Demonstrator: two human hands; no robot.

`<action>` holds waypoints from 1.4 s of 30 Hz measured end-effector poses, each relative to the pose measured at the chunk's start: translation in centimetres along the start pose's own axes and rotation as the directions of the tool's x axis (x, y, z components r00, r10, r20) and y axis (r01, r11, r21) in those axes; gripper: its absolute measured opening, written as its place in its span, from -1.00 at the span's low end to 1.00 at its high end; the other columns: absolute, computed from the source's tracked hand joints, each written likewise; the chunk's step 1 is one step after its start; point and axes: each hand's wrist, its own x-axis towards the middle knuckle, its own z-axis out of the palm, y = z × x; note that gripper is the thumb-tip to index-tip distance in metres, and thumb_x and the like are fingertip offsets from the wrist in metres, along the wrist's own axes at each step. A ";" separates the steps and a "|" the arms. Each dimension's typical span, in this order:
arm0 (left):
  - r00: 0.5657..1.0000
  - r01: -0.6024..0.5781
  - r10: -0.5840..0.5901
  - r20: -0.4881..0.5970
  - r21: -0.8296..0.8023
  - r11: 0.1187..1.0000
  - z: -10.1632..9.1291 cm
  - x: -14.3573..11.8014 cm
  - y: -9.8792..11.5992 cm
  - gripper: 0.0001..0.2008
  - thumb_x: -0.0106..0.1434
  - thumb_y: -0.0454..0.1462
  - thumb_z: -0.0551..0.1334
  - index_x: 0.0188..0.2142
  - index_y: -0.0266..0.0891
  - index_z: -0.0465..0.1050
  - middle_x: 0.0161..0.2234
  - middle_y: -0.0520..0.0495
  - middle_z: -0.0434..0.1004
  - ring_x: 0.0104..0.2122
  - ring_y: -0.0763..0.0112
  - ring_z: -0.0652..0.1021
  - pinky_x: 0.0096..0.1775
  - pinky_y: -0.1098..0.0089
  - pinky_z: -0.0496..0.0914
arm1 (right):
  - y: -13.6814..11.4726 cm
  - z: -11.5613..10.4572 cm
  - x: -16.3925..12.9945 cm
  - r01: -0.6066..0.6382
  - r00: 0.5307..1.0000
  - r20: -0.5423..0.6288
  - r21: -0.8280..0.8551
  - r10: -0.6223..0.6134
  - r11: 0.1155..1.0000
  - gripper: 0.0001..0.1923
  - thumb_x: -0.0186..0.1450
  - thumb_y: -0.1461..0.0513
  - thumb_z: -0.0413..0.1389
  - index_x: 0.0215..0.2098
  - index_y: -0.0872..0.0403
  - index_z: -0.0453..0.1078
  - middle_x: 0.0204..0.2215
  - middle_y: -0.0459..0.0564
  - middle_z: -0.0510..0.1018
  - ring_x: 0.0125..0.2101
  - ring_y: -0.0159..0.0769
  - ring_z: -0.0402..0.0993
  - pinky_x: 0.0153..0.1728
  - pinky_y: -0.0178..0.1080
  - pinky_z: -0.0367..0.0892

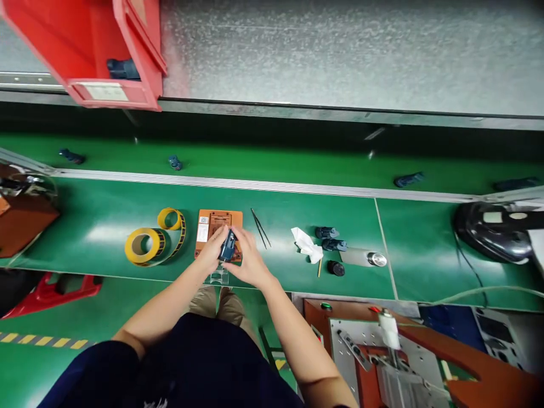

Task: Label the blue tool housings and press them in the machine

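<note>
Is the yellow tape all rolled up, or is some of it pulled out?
Partly pulled out. The yellow tape roll lies flat on the green table, and a loose strip curls from it into a second loop by the orange fixture.

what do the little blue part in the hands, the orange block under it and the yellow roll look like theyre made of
Blue part, held between left hand and right hand: likely moulded plastic, dark with a slight sheen. Orange block: looks like rigid board or resin, matte, with cut recesses and a white label. Yellow roll: seems a strip of printed labels or tape on a cardboard-like core, glossy and curling loose.
</note>
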 end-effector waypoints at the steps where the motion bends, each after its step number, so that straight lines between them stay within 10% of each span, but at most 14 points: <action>1: 0.999 -0.010 0.010 -0.035 0.000 1.000 -0.4 -0.6 -0.6 -0.58 0.16 0.04 0.37 -0.12 -0.16 0.45 -0.39 0.08 0.53 -0.53 0.53 0.54 -0.49 0.52 0.45 | 0.3 0.4 -0.1 0.020 0.999 0.038 0.009 -0.021 1.000 -0.03 0.16 0.15 0.27 0.41 0.05 -0.11 0.30 0.20 0.18 0.29 0.01 0.09 0.28 0.10 0.16; 8: 0.976 0.120 -0.103 -0.192 0.075 0.990 -5.1 -3.5 -5.2 -0.28 0.17 0.32 0.09 -0.22 -0.31 0.49 -0.47 -0.12 0.55 -0.69 0.49 0.43 -0.69 0.48 0.17 | 5.2 3.6 3.5 0.033 0.992 0.118 0.064 -0.041 0.997 -0.08 0.07 0.13 0.30 0.32 0.10 0.06 0.22 0.23 0.30 0.20 0.03 0.21 0.21 0.08 0.21; 16: 0.817 -0.075 0.278 -0.505 0.385 0.920 -10.4 -6.1 -10.4 -0.48 0.06 0.04 0.41 -0.08 -0.10 0.34 -0.22 -0.03 0.50 -0.22 0.37 0.54 -0.22 0.40 0.42 | 9.5 4.5 9.2 0.063 0.986 0.156 -0.053 -0.054 0.997 -0.05 0.05 0.15 0.33 0.33 0.14 0.09 0.23 0.19 0.30 0.24 0.06 0.10 0.26 0.09 0.11; 23: 0.943 -0.070 0.184 -0.279 0.374 0.925 -10.5 -7.4 -11.5 -0.32 0.21 -0.01 0.33 0.21 -0.04 0.06 -0.38 0.05 0.54 -0.29 0.33 0.58 -0.12 0.28 0.41 | 10.8 5.3 7.4 0.122 0.978 0.194 -0.246 -0.075 0.962 0.06 0.21 -0.18 0.19 0.45 0.07 -0.16 0.40 0.19 0.03 0.36 0.11 -0.08 0.33 0.16 -0.05; 30: 0.964 -0.137 0.187 -0.188 0.249 0.959 -10.1 -9.1 -7.2 -0.57 0.30 0.11 0.16 -0.01 -0.06 0.45 -0.24 -0.10 0.58 -0.19 0.23 0.59 -0.06 0.21 0.45 | 9.6 6.5 7.6 0.126 0.984 0.163 -0.385 -0.067 0.914 -0.17 0.39 -0.12 -0.02 0.44 0.11 -0.12 0.40 0.20 0.07 0.37 0.10 -0.09 0.34 0.28 -0.33; 34: 0.989 -0.119 0.121 -0.087 0.031 0.992 -8.9 -6.5 -4.2 -0.43 0.28 0.16 0.14 0.09 -0.14 0.39 -0.18 -0.19 0.59 -0.18 0.16 0.60 -0.18 0.21 0.50 | 12.1 5.5 5.6 -0.004 0.993 -0.110 -0.427 -0.047 0.904 -0.38 0.44 -0.01 -0.10 0.38 0.08 0.06 0.29 0.17 0.27 0.30 0.02 0.06 0.31 0.18 -0.12; 38: 1.000 -0.015 0.015 -0.005 -0.032 0.999 -7.4 -2.6 -2.1 -0.47 0.23 0.08 0.28 0.06 -0.15 0.32 -0.23 -0.18 0.61 -0.26 0.23 0.61 -0.27 0.29 0.49 | 16.7 4.6 1.2 -0.363 0.818 -0.569 -0.401 0.082 0.841 -0.44 0.40 0.04 -0.05 0.25 0.19 0.25 0.07 0.33 0.39 0.11 0.10 0.23 0.12 0.18 0.14; 42: 0.999 0.004 0.004 -0.032 0.257 0.967 -8.3 0.3 -0.4 -0.44 0.19 0.00 0.35 0.08 -0.23 0.34 -0.29 -0.16 0.60 -0.35 0.30 0.59 -0.32 0.31 0.46 | 19.6 5.3 -1.8 -0.521 0.725 -0.670 -0.378 0.163 0.766 -0.48 0.37 0.03 -0.02 0.10 0.22 0.40 -0.08 0.32 0.43 -0.03 0.12 0.29 -0.05 0.13 0.20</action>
